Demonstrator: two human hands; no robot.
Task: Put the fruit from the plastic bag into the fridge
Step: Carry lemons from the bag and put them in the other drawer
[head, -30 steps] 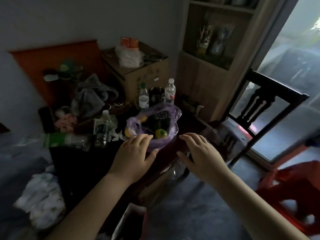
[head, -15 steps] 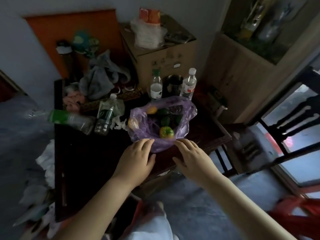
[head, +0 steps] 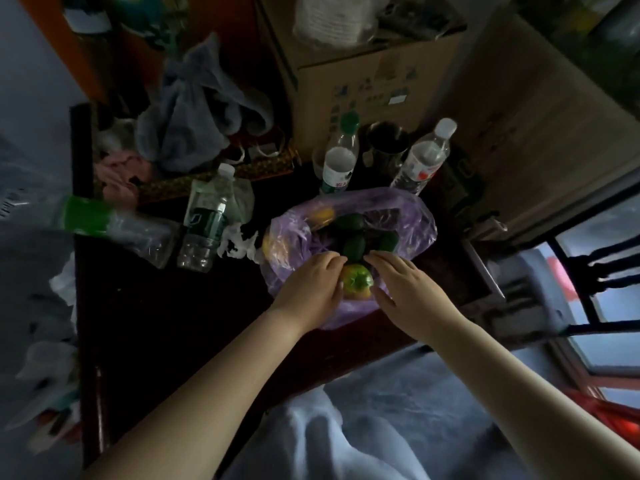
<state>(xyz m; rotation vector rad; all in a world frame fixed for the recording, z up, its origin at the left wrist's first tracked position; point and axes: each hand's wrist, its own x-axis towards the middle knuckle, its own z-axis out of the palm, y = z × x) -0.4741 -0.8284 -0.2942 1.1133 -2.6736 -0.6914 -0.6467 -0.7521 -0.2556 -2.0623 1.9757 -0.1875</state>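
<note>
Both hands reach into purple plastic bag (head: 412,220); left hand (head: 311,284) and right hand (head: 403,289), fingers loosely spread, should cup yellow-green fruit (head: 358,280) gently

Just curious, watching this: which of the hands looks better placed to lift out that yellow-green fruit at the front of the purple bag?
Probably the left hand: its fingers already curl against the yellow-green fruit in the purple plastic bag. The right hand lies flatter beside it.
</note>
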